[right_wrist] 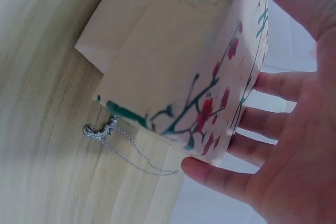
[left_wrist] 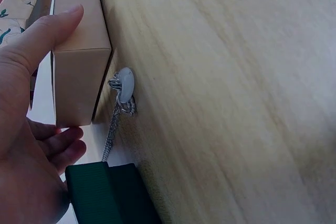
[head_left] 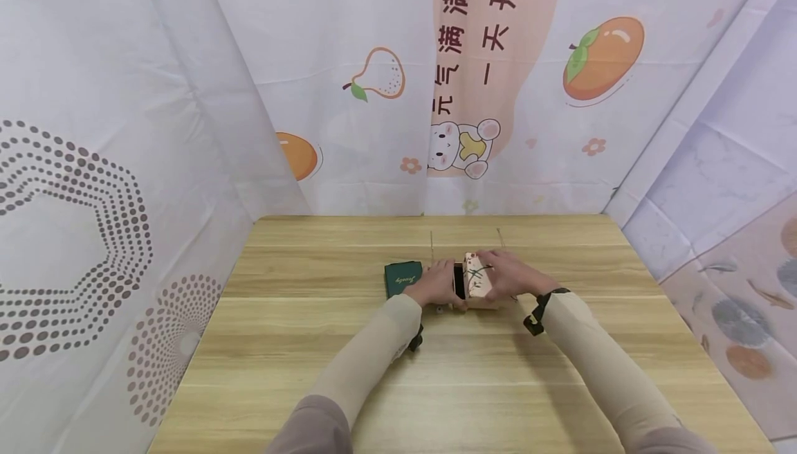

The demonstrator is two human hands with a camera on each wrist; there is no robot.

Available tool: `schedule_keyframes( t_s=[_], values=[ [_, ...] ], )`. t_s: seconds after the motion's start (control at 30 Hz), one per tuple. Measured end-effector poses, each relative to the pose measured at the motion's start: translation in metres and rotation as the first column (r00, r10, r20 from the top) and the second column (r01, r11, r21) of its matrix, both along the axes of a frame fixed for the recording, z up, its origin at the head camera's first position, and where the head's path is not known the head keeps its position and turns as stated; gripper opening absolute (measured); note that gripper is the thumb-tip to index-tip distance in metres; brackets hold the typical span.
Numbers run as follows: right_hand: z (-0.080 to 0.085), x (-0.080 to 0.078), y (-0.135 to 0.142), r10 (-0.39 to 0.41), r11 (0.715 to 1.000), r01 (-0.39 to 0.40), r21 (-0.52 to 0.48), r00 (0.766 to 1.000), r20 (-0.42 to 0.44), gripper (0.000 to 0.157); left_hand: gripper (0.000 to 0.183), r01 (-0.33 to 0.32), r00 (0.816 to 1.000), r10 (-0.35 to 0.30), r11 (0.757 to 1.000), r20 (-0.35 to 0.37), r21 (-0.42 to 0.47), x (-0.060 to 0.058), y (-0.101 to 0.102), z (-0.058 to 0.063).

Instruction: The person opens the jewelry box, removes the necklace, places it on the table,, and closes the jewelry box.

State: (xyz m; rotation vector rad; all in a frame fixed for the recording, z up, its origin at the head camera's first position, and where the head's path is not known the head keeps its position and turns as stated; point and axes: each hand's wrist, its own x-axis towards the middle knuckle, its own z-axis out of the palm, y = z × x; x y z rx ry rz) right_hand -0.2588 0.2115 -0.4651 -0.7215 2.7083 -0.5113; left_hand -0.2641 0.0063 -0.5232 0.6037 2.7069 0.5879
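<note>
In the head view both hands are at a small gift box near the table's back. My left hand [head_left: 438,284] holds its plain tan base [left_wrist: 81,77], with the thumb along the near side. My right hand [head_left: 512,275] grips the cream lid [right_wrist: 184,72], printed with red flowers and green stems, between thumb and fingers. The lid sits shifted to the right, and a dark interior [head_left: 459,281] shows at the left. A silver chain necklace with a pale round pendant [left_wrist: 126,85] lies beside the base. Another silver necklace [right_wrist: 100,130] lies on the table by the lid.
A dark green box [head_left: 402,277] with gold lettering stands just left of my left hand. The wood-grain table [head_left: 311,343] reaches a printed curtain [head_left: 373,149] at the back. More curtains hang at both sides.
</note>
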Motion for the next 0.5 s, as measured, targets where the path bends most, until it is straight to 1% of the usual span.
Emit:
schedule_keyframes(
  t_s=[0.13, 0.3, 0.5],
  values=[
    [-0.001, -0.002, -0.003, 0.003, 1.000, -0.003, 0.004, 1.000, 0.002, 0.100, 0.116, 0.001, 1.000, -0.001, 1.000, 0.004, 0.003, 0.000, -0.001, -0.001],
    [-0.001, -0.003, -0.008, 0.014, 1.000, -0.014, 0.017, 1.000, 0.003, 0.102, 0.117, 0.003, 1.000, -0.003, 1.000, -0.004, -0.016, 0.000, -0.003, -0.002],
    [0.000, -0.005, -0.013, 0.015, 1.000, -0.015, 0.024, 1.000, -0.002, 0.103, 0.115, 0.015, 1.000, -0.015, 0.999, -0.021, -0.030, -0.001, -0.005, 0.002]
  ],
)
